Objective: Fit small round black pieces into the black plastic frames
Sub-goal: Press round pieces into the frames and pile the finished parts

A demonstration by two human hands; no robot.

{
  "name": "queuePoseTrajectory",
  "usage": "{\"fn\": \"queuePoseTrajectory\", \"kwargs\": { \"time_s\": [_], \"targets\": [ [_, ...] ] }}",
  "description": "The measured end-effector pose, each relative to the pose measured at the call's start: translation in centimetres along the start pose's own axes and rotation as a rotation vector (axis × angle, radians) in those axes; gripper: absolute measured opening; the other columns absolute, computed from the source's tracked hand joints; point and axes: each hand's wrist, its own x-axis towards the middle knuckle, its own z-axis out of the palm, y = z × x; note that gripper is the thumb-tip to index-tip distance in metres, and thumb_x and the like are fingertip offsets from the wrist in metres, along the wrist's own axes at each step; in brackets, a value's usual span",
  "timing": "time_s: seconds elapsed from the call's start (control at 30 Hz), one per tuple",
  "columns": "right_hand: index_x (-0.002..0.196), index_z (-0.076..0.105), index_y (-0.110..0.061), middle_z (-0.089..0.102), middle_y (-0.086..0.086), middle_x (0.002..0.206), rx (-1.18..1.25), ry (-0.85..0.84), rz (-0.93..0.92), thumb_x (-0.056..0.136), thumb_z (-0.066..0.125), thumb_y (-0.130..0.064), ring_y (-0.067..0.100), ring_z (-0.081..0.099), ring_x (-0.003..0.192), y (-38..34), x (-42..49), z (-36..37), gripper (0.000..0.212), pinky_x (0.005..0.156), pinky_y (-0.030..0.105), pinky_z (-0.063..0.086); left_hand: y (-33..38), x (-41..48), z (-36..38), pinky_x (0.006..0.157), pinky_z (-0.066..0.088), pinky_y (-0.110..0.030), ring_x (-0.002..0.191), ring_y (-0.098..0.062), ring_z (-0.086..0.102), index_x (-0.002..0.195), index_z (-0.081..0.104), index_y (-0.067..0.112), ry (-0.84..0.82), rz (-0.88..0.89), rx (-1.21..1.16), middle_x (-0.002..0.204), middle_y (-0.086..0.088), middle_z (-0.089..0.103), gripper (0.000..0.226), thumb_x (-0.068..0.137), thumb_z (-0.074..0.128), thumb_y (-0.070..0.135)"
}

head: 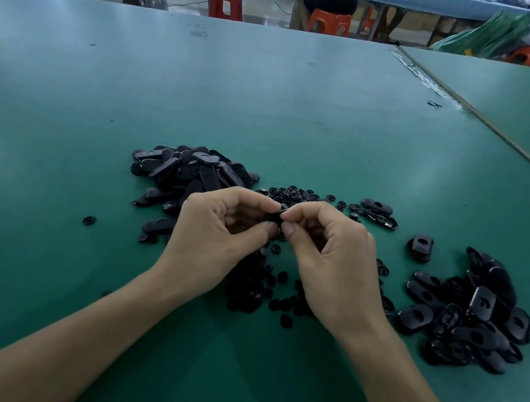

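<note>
My left hand (220, 228) and my right hand (328, 248) meet fingertip to fingertip above the green table (268, 107). Together they pinch one black plastic frame (273, 217), mostly hidden by the fingers; whether a round piece sits in it I cannot tell. Small round black pieces (294, 194) lie scattered behind and under my hands. A heap of black frames (191, 168) lies at the back left. A second heap of frames with holes (470, 313) sits on the right.
Two loose frames (380, 213) lie behind my right hand, another (421, 246) further right. A single round piece (89, 220) lies apart on the left. A table seam (486, 124) runs diagonally at the right. People on orange stools (329, 21) sit beyond the far edge.
</note>
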Motion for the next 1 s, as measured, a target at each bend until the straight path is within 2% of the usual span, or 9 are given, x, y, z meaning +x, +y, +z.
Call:
{"fn": "queuePoseTrajectory", "kwargs": {
  "time_s": [0.3, 0.43, 0.53, 0.7, 1.0],
  "targets": [
    [0.093, 0.075, -0.021, 0.07, -0.018, 0.082, -0.054, 0.033, 0.004, 0.089, 0.072, -0.005, -0.006, 0.066, 0.081, -0.11, -0.32, 0.67, 0.017, 0.07, 0.003, 0.046, 0.11, -0.01, 0.18, 0.075, 0.059, -0.022, 0.08, -0.013, 0.075, 0.093, 0.075, 0.025, 0.0, 0.009, 0.065, 0.087, 0.006, 0.078, 0.033, 0.083, 0.076, -0.006],
    [0.089, 0.07, -0.027, 0.068, -0.019, 0.075, 0.001, 0.051, 0.044, 0.091, 0.069, -0.007, -0.003, 0.065, 0.077, -0.1, -0.23, 0.75, 0.02, 0.068, 0.005, 0.045, 0.07, -0.04, 0.32, 0.073, 0.059, -0.021, 0.078, -0.011, 0.074, 0.093, 0.074, 0.028, 0.019, 0.01, 0.079, 0.087, 0.008, 0.078, 0.034, 0.082, 0.078, -0.004],
    [0.086, 0.065, -0.032, 0.069, -0.02, 0.082, 0.063, 0.029, 0.068, 0.092, 0.068, -0.006, -0.002, 0.065, 0.077, -0.22, -0.12, 0.68, 0.026, 0.068, 0.005, 0.045, -0.02, -0.02, 0.26, 0.073, 0.06, -0.023, 0.077, -0.009, 0.074, 0.093, 0.074, 0.029, 0.037, -0.01, 0.075, 0.085, 0.007, 0.077, 0.033, 0.081, 0.079, -0.001],
    [0.087, 0.067, -0.028, 0.068, -0.02, 0.075, 0.031, 0.048, 0.041, 0.091, 0.069, -0.006, -0.004, 0.065, 0.077, -0.28, -0.23, 0.71, 0.023, 0.067, 0.004, 0.044, -0.03, 0.12, 0.14, 0.075, 0.059, -0.022, 0.08, -0.01, 0.074, 0.093, 0.074, 0.027, 0.022, -0.01, 0.052, 0.087, 0.006, 0.078, 0.031, 0.081, 0.079, -0.001],
    [0.086, 0.068, -0.028, 0.069, -0.019, 0.076, 0.037, 0.027, 0.044, 0.09, 0.071, -0.006, -0.003, 0.066, 0.077, -0.17, 0.0, 0.36, 0.023, 0.068, 0.006, 0.046, 0.46, 0.02, 0.32, 0.073, 0.057, -0.019, 0.078, -0.01, 0.073, 0.093, 0.074, 0.023, 0.008, -0.015, 0.02, 0.086, 0.004, 0.078, 0.031, 0.081, 0.077, -0.006]
  ]
}}
